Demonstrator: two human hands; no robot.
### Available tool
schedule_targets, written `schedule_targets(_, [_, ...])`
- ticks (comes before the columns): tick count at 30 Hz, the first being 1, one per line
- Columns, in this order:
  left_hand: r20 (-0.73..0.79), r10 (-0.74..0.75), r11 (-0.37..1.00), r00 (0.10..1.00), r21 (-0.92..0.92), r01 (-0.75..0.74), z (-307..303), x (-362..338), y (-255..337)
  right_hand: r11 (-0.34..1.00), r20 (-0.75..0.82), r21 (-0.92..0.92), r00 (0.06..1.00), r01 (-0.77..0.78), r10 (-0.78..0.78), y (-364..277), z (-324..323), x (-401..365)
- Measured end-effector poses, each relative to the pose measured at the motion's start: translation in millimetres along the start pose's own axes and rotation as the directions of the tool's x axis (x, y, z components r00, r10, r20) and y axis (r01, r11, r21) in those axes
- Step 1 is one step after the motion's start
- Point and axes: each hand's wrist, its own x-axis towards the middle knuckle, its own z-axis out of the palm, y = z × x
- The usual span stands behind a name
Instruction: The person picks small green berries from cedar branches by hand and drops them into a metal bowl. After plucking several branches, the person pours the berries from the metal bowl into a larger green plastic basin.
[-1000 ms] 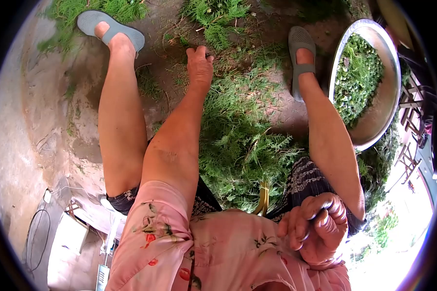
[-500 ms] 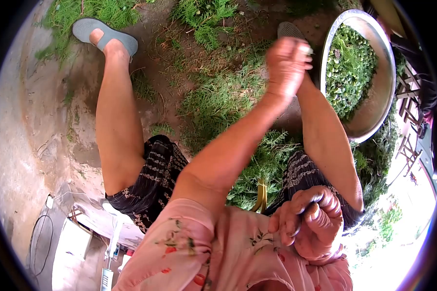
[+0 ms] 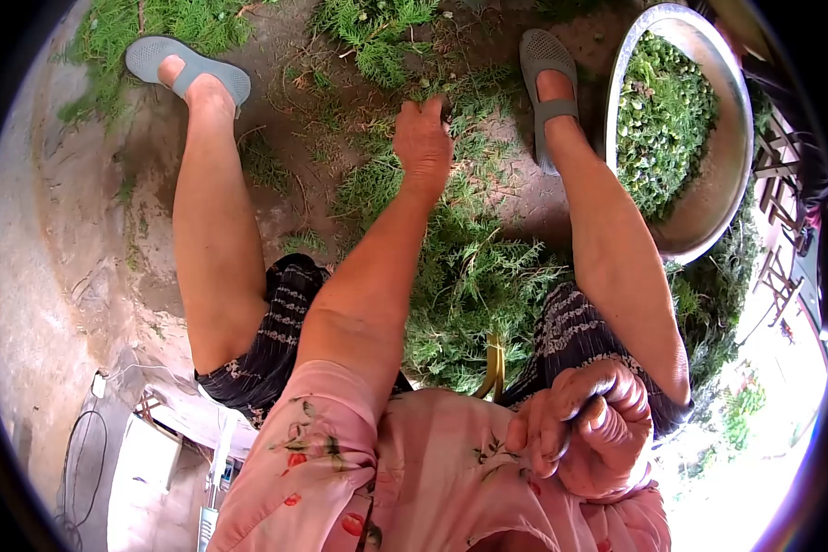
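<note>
My left hand (image 3: 423, 140) reaches forward and down to green conifer sprigs (image 3: 437, 87) on the ground between my feet. Its bent fingers touch or nearly touch the greenery; their tips are mostly hidden behind the back of the hand. Close to my chest, my right hand (image 3: 587, 428) is curled with the palm side up, thumb against the bent fingers. The fingertips look dark and stained, and whatever lies inside them cannot be made out. A pile of feathery green branches (image 3: 474, 285) lies between my knees.
At the right, a wide metal basin (image 3: 688, 241) holds many small green pieces (image 3: 662, 129). More cut branches (image 3: 170, 28) lie by my left shoe (image 3: 189, 64). My right shoe (image 3: 550, 83) stands near the basin. Wooden racks (image 3: 777, 285) are at the far right.
My left hand has moved left, from over my right foot beside the basin to the sprigs on the ground. My right hand stays curled in nearly the same place.
</note>
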Motion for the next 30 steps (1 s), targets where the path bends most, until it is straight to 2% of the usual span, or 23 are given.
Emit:
schedule_targets(1, [0.08, 0.031, 0.999, 0.996, 0.037, -0.034, -3.7, 0.2, -6.2, 1.0, -0.001, -0.001, 1.0, 0.0, 0.0, -0.1, 0.3, 0.1])
schedule_targets(2, [0.208, -0.018, 0.999, 0.978, 0.044, 0.01, -5.8, 1.2, -9.1, 1.0, 0.003, -0.005, 1.0, 0.006, -0.006, -0.2, 0.3, 0.3])
schedule_targets(3, [0.208, -0.017, 0.999, 0.978, 0.04, 0.009, -6.8, 2.5, -10.9, 1.0, 0.005, -0.008, 1.0, 0.011, -0.011, -0.3, 0.5, 0.3])
schedule_targets(5, [0.34, 0.164, 0.986, 0.926, -0.04, -0.16, -7.2, 3.0, -15.0, 1.0, 0.006, -0.012, 1.0, 0.017, -0.017, -0.5, 0.9, 0.5])
schedule_targets(6, [0.337, 0.167, 0.986, 0.927, -0.041, -0.163, -2.4, 1.9, -19.0, 1.0, 0.009, -0.013, 1.0, 0.024, -0.023, -0.5, 0.9, 1.1])
schedule_targets(8, [0.316, 0.343, 0.933, 0.884, -0.01, -0.359, 11.5, -3.7, -31.5, 0.999, 0.016, -0.033, 0.999, 0.03, -0.03, 0.7, 0.0, 1.6])
schedule_targets(9, [0.315, 0.344, 0.933, 0.884, -0.011, -0.359, 14.0, -2.8, -33.5, 0.998, 0.021, -0.051, 0.999, 0.036, -0.035, 1.1, -0.4, 1.8])
schedule_targets(11, [0.259, 0.241, 0.967, 0.935, -0.148, -0.209, 19.0, -1.9, -38.0, 0.998, 0.023, -0.042, 0.998, 0.056, -0.055, 2.7, 0.3, 2.9])
schedule_targets(12, [0.261, 0.242, 0.967, 0.935, -0.148, -0.209, 13.0, -0.7, -35.7, 0.997, 0.024, -0.032, 0.997, 0.077, -0.076, 3.0, 0.5, 3.1])
schedule_targets(13, [0.267, 0.01, 0.872, 0.964, -0.473, 0.122, 5.8, 1.3, -34.8, 0.997, 0.023, -0.031, 0.997, 0.078, -0.077, 2.0, 0.5, 2.3])
schedule_targets(14, [0.35, -0.201, 0.577, 0.915, -0.713, 0.4, -2.0, 4.3, -34.1, 0.999, 0.012, -0.01, 0.999, 0.047, -0.047, 0.1, 0.8, 1.2])
schedule_targets(15, [0.35, -0.2, 0.58, 0.915, -0.711, 0.399, -9.9, 6.8, -35.6, 1.0, 0.003, 0.012, 1.0, 0.016, -0.016, -0.8, 0.8, 0.6])
schedule_targets(16, [0.474, -0.308, 0.265, 0.825, -0.79, 0.553, -19.4, 8.4, -38.7, 1.0, 0.006, 0.017, 1.0, 0.013, -0.013, -0.4, 1.2, 0.4])
schedule_targets(17, [0.609, -0.357, -0.089, 0.709, -0.777, 0.623, -28.1, 9.6, -40.8, 1.0, 0.005, 0.016, 1.0, 0.014, -0.014, -0.1, 1.7, 0.5])
schedule_targets(18, [0.64, -0.331, -0.17, 0.693, -0.763, 0.624, -35.3, 9.5, -40.8, 1.0, 0.003, 0.014, 1.0, 0.016, -0.016, 0.3, 2.0, 0.5])
schedule_targets(22, [0.678, -0.27, -0.271, 0.683, -0.735, 0.622, -33.9, 7.1, -52.2, 0.996, 0.044, -0.034, 0.995, 0.086, -0.085, 2.8, 0.9, 2.5])
schedule_targets(24, [0.712, -0.115, -0.335, 0.693, -0.685, 0.647, -38.8, 7.7, -49.0, 0.999, -0.007, -0.031, 0.999, 0.032, -0.032, 0.8, 2.8, 0.2])
schedule_targets(25, [0.712, -0.113, -0.335, 0.693, -0.684, 0.648, -42.5, 8.3, -44.2, 0.999, -0.009, -0.031, 0.999, 0.033, -0.034, 1.7, 3.1, 0.5])
schedule_targets(27, [0.729, -0.04, -0.229, 0.683, -0.672, 0.704, -48.6, 7.1, -31.7, 0.997, -0.018, -0.033, 0.997, 0.076, -0.077, 4.4, 3.3, 2.2])
schedule_targets(30, [0.718, -0.007, -0.232, 0.696, -0.678, 0.697, -47.6, -0.2, -19.8, 0.997, -0.028, -0.033, 0.997, 0.074, -0.075, 5.9, 2.9, 3.7])
